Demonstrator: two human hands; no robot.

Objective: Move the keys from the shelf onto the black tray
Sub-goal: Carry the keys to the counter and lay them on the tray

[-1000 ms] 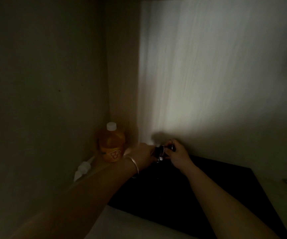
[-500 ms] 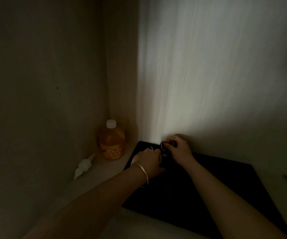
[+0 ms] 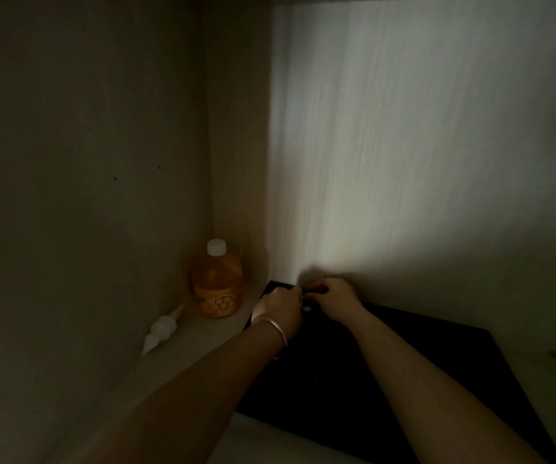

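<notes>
Keys (image 3: 307, 299) sit pinched between both hands at the far end of the black tray (image 3: 453, 380), up against the back wall (image 3: 403, 145); only a small bright glint and a dark bit show betw. the knuckles, so exact count/shape can't be told. Left hand (image 3: 281, 308), w/ a bangle (image 3: 278, 331) on the wrist, is curled shut w/ fingers pressed together on the bunch from 9 o'clock. Right hand (image 3: 336, 299) is curled on it from 3 o'clock, fingers closed too. Whether the keys touch the tray or hang just above it can't be told, too dark.

Handling, as a guess: metal, stiff, light-ish but dense, loose pieces swing and clink on a ring. Not fragile, a bit slippery. Best hold is prob. the ring or the key heads, pinch grip, so nothing dangles off. Set down low, don't drop.

Orange juice bottle (image 3: 217, 281) stands at 10 o'clock of the hands, on the shelf (image 3: 203, 336), off the tray. White nozzle-like thing (image 3: 162, 329) lies near it, further at 8 o'clock.
</notes>
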